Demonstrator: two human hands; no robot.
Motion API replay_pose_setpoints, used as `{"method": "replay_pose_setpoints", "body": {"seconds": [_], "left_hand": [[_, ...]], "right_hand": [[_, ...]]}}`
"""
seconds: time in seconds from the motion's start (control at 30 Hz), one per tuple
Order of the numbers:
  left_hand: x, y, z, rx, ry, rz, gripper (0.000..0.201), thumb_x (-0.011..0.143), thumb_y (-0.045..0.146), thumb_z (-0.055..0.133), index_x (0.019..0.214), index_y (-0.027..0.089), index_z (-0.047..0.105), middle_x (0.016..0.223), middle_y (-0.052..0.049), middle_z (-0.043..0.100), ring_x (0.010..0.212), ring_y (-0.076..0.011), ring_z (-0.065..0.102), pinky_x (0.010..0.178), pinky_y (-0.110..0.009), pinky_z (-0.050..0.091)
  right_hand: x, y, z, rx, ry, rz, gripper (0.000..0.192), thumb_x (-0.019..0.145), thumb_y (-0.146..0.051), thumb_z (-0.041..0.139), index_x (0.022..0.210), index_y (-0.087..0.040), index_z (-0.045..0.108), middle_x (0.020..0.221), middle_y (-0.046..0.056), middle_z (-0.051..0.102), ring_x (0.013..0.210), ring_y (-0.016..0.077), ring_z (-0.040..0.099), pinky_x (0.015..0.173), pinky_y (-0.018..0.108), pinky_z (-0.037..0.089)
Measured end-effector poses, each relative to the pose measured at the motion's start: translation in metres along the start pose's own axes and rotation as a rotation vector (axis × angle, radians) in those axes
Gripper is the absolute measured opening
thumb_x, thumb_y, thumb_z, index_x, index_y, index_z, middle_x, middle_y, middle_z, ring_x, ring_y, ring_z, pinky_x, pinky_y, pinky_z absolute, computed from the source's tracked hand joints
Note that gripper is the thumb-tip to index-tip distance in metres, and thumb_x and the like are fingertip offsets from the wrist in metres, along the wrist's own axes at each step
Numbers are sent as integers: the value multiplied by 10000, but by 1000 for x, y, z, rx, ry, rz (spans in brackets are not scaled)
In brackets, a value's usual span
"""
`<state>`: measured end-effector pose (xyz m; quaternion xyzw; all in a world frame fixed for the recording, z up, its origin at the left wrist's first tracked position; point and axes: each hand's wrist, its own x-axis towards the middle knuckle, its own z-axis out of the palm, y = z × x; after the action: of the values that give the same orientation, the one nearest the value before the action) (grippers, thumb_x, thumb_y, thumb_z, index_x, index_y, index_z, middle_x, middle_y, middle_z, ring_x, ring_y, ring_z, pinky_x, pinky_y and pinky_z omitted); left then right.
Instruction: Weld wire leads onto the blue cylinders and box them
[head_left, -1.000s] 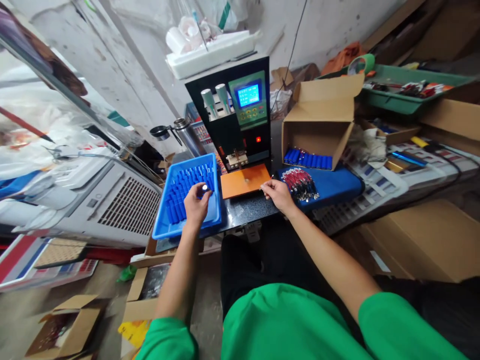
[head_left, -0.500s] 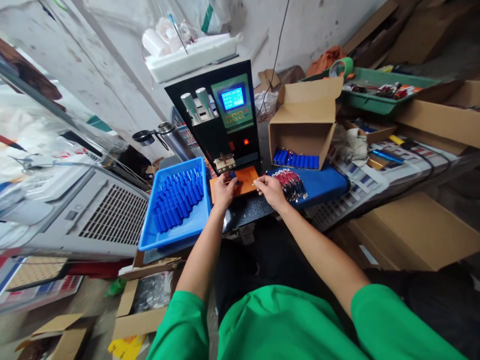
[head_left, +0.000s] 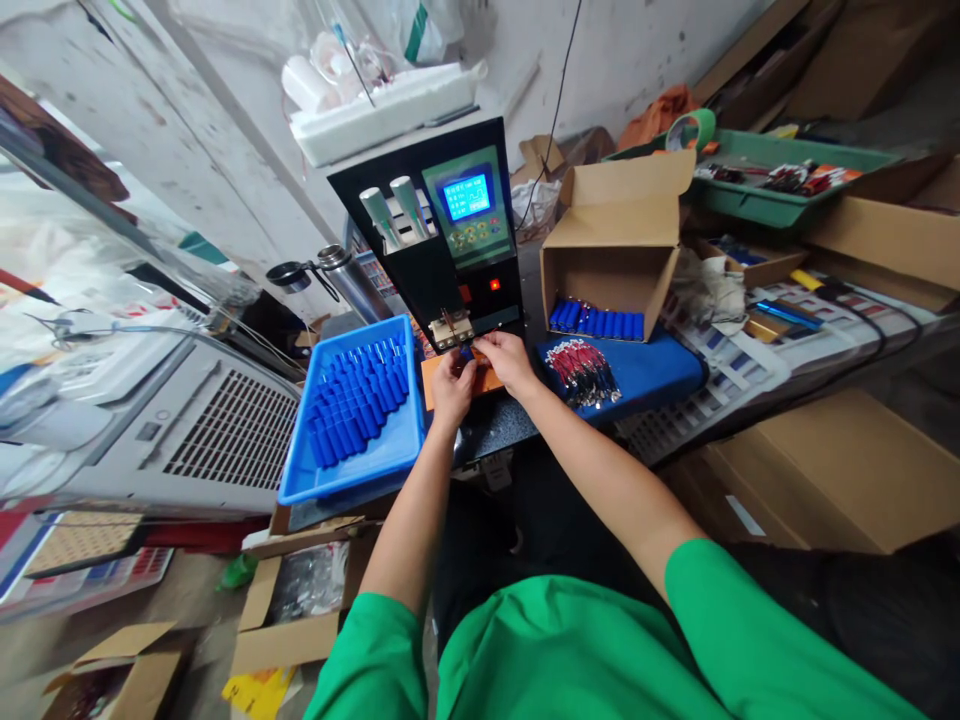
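My left hand [head_left: 453,388] is closed on a blue cylindrical battery cell [head_left: 466,353], mostly hidden by the fingers, just under the electrode head [head_left: 451,328] of a black spot welder [head_left: 420,270]. My right hand [head_left: 508,362] meets it from the right, fingertips pinched at the cell's end. What the right fingers hold is too small and covered to make out. Both hands are over an orange board [head_left: 487,381] in front of the welder. A pile of red and black wire leads [head_left: 581,372] lies to the right of my right hand.
At left, a blue tray [head_left: 401,440] holds many blue cells. An open cardboard box [head_left: 609,270] with more blue cells stands behind the wire leads. A steel flask [head_left: 351,280] is beside the welder. A green tray [head_left: 799,205] sits farther right.
My right hand has moved left and forward from the board's right edge to my left hand under the electrodes. The left hand has barely shifted.
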<state>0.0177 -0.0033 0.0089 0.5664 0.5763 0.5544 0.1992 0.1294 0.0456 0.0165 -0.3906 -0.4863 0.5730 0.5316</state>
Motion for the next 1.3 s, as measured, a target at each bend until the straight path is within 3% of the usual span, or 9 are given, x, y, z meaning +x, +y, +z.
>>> {"method": "replay_pose_setpoints", "body": {"seconds": [0.2,0.57,0.83,1.3], "left_hand": [[-3,3,-2,-9,-4,17,171,850,267,634,985,168,670,919,-58,725,798,-169,658,767,-300,541],[-3,2,-3,6,-2,38,147,857,293,637,941,174,664,837,-33,680,735,-149,608,711,-273,501],[-2,0,-3,23,0,31,168,861,321,630,944,178,661,825,-29,672,736,-155,598,725,-285,500],[-3,3,-2,-4,-4,29,155,861,284,634,970,180,667,848,-33,678,747,-158,616,708,-283,504]], "right_hand": [[1,4,8,-44,8,-50,258,792,-429,640,713,-184,647,728,24,691,730,177,634,673,271,488],[-9,-16,9,-270,41,-58,177,834,-311,647,718,-178,645,786,58,729,781,207,653,727,295,497],[-6,-11,10,-282,43,-84,224,830,-375,661,707,-188,637,747,48,711,754,205,631,707,294,490],[-1,-6,11,-229,22,-85,167,834,-316,646,731,-185,638,788,49,724,764,204,652,718,295,493]]}}
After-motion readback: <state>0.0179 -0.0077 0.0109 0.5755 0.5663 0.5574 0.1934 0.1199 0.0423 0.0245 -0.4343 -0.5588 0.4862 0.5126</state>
